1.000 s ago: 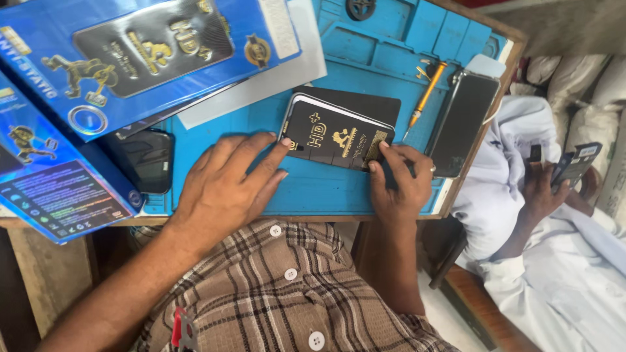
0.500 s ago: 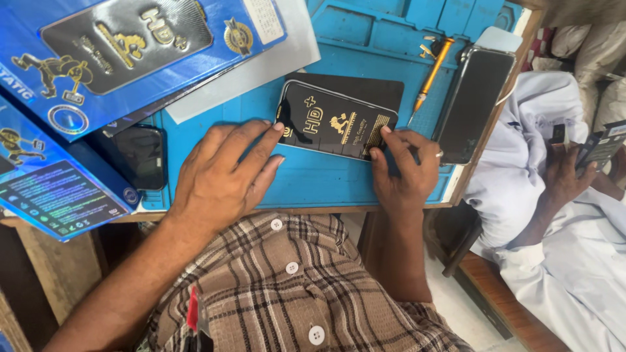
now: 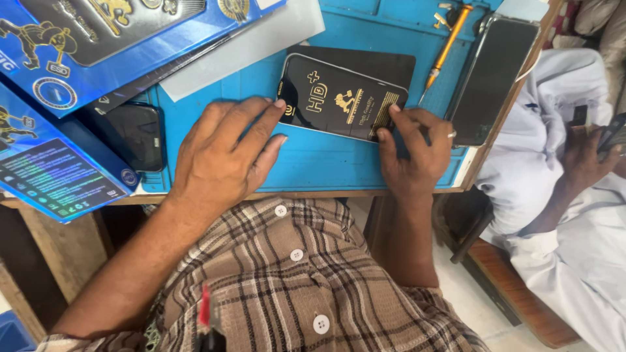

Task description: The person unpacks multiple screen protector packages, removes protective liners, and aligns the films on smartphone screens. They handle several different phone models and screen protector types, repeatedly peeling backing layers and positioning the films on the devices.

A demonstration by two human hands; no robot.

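Observation:
A black phone-shaped screen protector with gold print [image 3: 339, 98] lies on a blue work mat [image 3: 313, 163], on top of a black flat sheet [image 3: 378, 64]. My left hand [image 3: 218, 153] rests flat on the mat, its fingertips touching the protector's left end. My right hand [image 3: 411, 153] pinches the protector's near right corner between thumb and forefinger; a ring is on one finger.
Blue printed boxes [image 3: 59, 72] overhang the mat at left, above a dark phone [image 3: 134, 133]. A grey-white sheet [image 3: 254, 39], an orange-handled tool [image 3: 447, 42] and a black phone [image 3: 492, 78] lie farther back. A person in white [image 3: 574, 195] sits at right holding a phone.
Both hands stay on the protector. The view has shifted slightly, so the mat and hands sit a little higher in frame.

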